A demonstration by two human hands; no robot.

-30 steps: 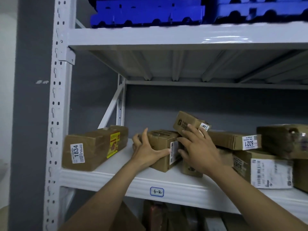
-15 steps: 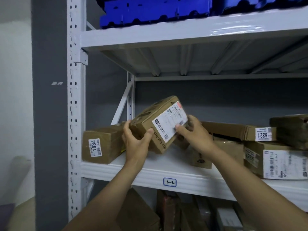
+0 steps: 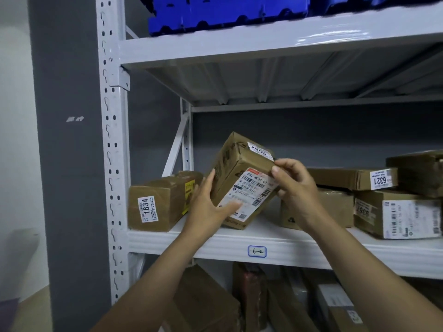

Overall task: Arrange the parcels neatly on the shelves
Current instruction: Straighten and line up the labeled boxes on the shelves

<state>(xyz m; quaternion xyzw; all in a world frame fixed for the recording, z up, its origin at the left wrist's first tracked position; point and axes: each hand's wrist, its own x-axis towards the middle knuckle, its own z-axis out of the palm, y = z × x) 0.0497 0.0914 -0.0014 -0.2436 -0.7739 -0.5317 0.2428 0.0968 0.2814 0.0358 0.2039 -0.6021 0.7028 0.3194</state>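
**Tilted parcel** [image 3: 236, 171], gripped in both hands over the front of the shelf [image 3: 335, 252], between the parcel marked 1834 [image 3: 155, 207] on the left and a low parcel [image 3: 335, 207] on the right. Lower corner at or just above the board (contact not discernible).

**Left hand** [image 3: 211, 209]: fingers laid together along the left side face, thumb pressed across the lower part of the shipping label [image 3: 249, 195], clamped on the box from below.

**Right hand** [image 3: 297, 188]: thumb and fingertips pinched on the upper right edge, beside the numbered sticker [image 3: 259, 149].

**Judged step:** turning the box to bring it down square in the gap.

**To do it well:**
- Lower the raised end with the right hand while pivoting about the left.
- Set the base flat before loosening either grip.
- Align the front face with the shelf lip, parallel to the 1834 parcel.
- Keep the numbered sticker facing outward, as on the parcel marked 6321 [image 3: 340, 177].
- Slide rather than drop, without nudging the neighbours out of line.

**Likely risk:** a thumb caught beneath the label face, or a skewed landing against the low parcel.
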